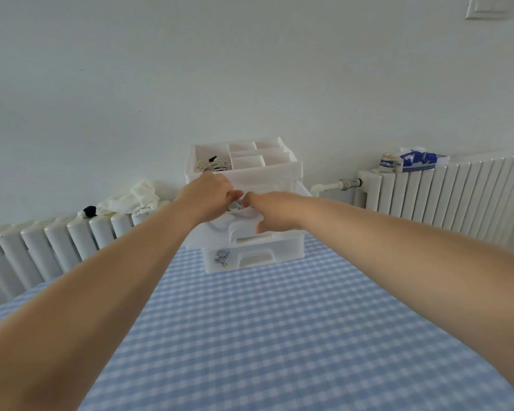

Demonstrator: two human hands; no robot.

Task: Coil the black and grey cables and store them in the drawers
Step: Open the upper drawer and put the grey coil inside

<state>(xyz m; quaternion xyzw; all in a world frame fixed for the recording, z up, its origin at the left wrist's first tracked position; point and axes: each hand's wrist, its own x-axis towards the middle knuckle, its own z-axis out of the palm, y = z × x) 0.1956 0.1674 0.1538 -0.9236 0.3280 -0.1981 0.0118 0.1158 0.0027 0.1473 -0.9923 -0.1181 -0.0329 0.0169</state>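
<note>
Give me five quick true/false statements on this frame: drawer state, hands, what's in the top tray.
1. The upper drawer of the white drawer unit is pulled out. True.
2. The lower drawer is also pulled out. False: it sits closed.
3. Both the left hand and the right hand are over the open drawer, handling a grey cable. True.
4. The top tray holds nothing. False: a pale coiled cable lies in its left compartment.
5. The unit stands on a plain white tabletop. False: it stands on a blue checked tablecloth.
</note>
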